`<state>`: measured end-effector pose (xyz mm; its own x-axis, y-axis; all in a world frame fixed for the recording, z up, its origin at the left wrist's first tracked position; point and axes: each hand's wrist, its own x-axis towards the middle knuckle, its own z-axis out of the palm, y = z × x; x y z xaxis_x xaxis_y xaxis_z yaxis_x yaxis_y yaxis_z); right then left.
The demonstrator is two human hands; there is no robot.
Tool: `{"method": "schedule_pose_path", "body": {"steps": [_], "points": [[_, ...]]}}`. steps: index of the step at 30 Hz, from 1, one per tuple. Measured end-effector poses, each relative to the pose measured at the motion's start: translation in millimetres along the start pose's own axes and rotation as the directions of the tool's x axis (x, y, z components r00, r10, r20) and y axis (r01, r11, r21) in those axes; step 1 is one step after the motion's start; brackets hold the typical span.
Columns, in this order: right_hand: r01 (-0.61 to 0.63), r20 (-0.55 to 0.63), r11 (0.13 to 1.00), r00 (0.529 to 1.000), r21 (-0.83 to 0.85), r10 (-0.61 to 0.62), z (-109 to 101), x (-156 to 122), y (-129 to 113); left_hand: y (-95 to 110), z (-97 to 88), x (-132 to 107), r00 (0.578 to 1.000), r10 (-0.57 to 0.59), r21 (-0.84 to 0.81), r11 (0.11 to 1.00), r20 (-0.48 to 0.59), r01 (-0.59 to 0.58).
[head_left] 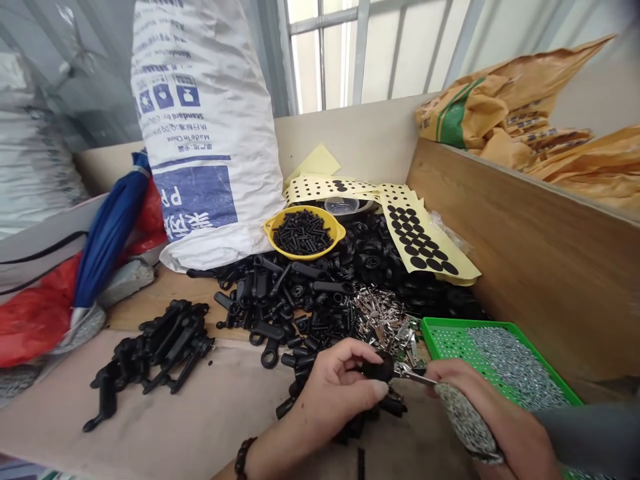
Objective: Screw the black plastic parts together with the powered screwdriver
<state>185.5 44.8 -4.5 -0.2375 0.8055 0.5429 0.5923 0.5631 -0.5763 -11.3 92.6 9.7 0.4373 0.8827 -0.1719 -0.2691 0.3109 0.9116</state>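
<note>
Between the thumb and fingers of my left hand (340, 383) is a round black plastic part (379, 367). My right hand (505, 407) is closed around a metal hand tool with a speckled, wrapped handle (467, 420). The tool's slim metal end (414, 375) points left and meets the black part; whether it grips the part I cannot tell. Small shiny metal clips (385, 317) lie heaped just beyond my hands. Loose black plastic pieces (300, 353) spread beside and partly under my left hand.
A green tray (447, 340) of small metal pins stands at right, by a wooden board (495, 247). Behind are a yellow bowl (270, 230) of black screw-like pieces, yellow sticker sheets (463, 263) and a tall white sack (210, 120). Black handle-like parts (165, 347) are piled left.
</note>
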Motion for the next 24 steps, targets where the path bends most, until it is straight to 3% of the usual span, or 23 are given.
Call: {"method": "schedule_pose_path", "body": {"steps": [4, 10, 13, 17, 24], "points": [[0.02, 0.035, 0.997, 0.999, -0.079, -0.017, -1, 5, -4, -5, -0.2, -1, 0.992, 0.117, 0.111, 0.986, 0.046, -0.122], [0.091, -0.06, 0.98, 0.993, -0.179, -0.103, 4, 11, -15, -9, 2.5, -4, 0.998, 0.057, 0.052, 0.997, 0.02, -0.058], [0.09, -0.034, 0.984, 0.995, -0.155, -0.096, 5, 8, -16, -11, 1.0, -5, 0.985, 0.168, 0.061, 0.984, 0.037, -0.17], [0.18, -0.072, 0.931, 0.974, -0.318, -0.213, 4, 5, -16, -11, -0.7, -8, 0.927, 0.366, 0.275, 0.885, 0.087, -0.375], [0.292, 0.056, 0.785, 0.948, -0.547, -0.313, 0, 4, -15, -3, 0.9, -13, 0.872, 0.449, 0.576, 0.667, 0.194, -0.472]]}}
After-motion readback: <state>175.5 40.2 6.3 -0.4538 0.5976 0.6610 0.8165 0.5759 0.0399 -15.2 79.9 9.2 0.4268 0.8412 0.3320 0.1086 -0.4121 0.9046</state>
